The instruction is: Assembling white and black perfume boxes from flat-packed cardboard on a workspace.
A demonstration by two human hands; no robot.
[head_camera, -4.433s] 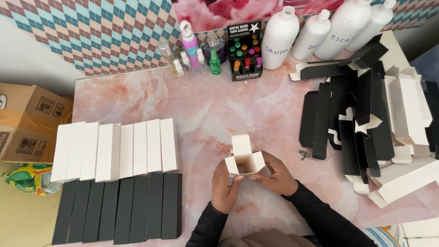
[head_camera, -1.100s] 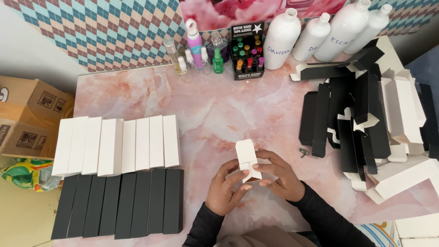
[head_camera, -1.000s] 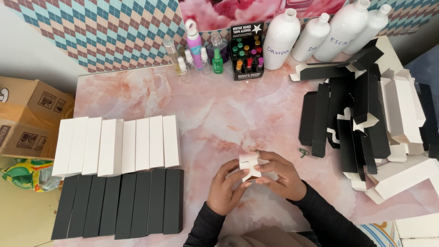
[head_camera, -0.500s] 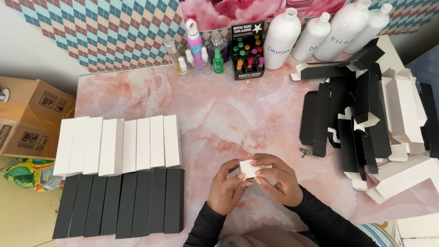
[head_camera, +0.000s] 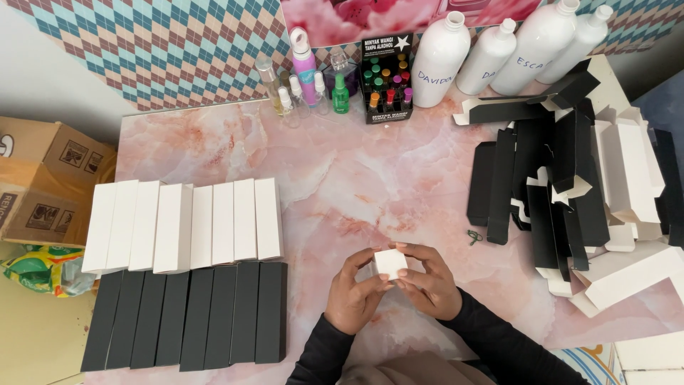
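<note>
here, low in the frame's centre, the left hand (head_camera: 354, 296) and right hand (head_camera: 426, 281) both clasp a small white box (head_camera: 390, 262) above the pink marble table (head_camera: 356, 178), fingers wrapped tightly around it.

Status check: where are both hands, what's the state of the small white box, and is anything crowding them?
Left hand and right hand both clasp the small white box, end closed. Pink marble table bare around them; folded white boxes and black boxes lie apart.
</note>
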